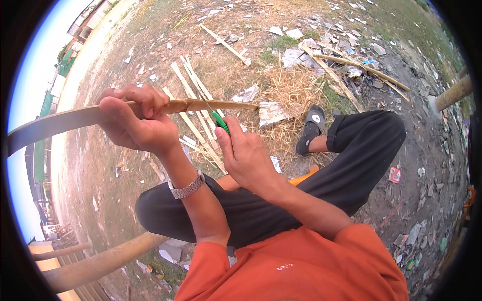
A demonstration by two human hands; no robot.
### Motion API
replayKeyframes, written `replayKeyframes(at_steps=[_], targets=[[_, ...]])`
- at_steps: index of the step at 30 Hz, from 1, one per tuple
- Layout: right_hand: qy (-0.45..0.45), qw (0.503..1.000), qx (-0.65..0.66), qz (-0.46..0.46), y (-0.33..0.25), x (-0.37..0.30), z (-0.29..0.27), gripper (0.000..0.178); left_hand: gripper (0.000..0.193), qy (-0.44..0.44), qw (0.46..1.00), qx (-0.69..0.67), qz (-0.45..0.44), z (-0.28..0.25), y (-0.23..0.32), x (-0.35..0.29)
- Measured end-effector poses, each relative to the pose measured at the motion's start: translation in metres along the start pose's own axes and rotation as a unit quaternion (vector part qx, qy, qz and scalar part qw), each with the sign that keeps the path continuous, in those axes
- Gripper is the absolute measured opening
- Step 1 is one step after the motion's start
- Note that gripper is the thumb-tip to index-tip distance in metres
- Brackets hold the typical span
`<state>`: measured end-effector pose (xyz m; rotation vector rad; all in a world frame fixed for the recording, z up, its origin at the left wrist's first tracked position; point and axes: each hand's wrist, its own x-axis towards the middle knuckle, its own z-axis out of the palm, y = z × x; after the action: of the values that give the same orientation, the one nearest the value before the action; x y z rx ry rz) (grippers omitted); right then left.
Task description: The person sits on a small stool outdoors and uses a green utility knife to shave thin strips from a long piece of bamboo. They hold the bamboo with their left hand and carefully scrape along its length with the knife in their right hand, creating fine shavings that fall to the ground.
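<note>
A long split bamboo strip (208, 105) runs from the left rim across in front of me. My left hand (138, 118), with a metal watch at its wrist, is closed around the strip. The strip's right end lies at a pale wooden block (271, 114) on the ground. In my right hand (247, 153) is a green-handled knife (220, 122), gripped by the handle. Its thin blade points up and left and crosses the strip; whether it cuts into the wood I cannot tell.
Several pale bamboo strips (187, 83) lie on the ground beyond my hands. More strips (331, 75) lie at the far right among shavings and broken tile pieces. Bamboo poles (105, 262) stand near at the left, and another pole (454, 94) at the right.
</note>
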<state>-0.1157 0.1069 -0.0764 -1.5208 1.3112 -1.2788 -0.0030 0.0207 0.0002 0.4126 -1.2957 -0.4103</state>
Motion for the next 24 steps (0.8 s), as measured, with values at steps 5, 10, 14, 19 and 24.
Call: replayKeyframes(at_steps=[5, 10, 14, 19, 24], targets=[[-0.013, 0.999, -0.043, 0.014, 0.006, -0.003, 0.007, 0.019, 0.038, -0.006, 0.999, -0.034, -0.028, 0.005, 0.003, -0.006], [-0.028, 0.998, -0.058, 0.014, 0.007, 0.0, 0.008, 0.02, 0.053, -0.038, 0.988, -0.114, -0.093, -0.004, 0.011, -0.009], [-0.058, 0.994, -0.072, 0.05, 0.018, 0.001, -0.001, 0.021, 0.059, -0.126, 0.975, -0.124, -0.134, -0.009, 0.015, -0.006], [-0.036, 0.999, 0.029, -0.004, 0.019, -0.004, -0.001, 0.022, 0.062, -0.112, 0.974, -0.125, -0.149, -0.008, 0.023, -0.021], [-0.054, 0.99, 0.117, 0.065, 0.031, -0.002, -0.005, 0.028, 0.06, -0.106, 0.977, -0.124, -0.135, -0.009, 0.039, -0.04]])
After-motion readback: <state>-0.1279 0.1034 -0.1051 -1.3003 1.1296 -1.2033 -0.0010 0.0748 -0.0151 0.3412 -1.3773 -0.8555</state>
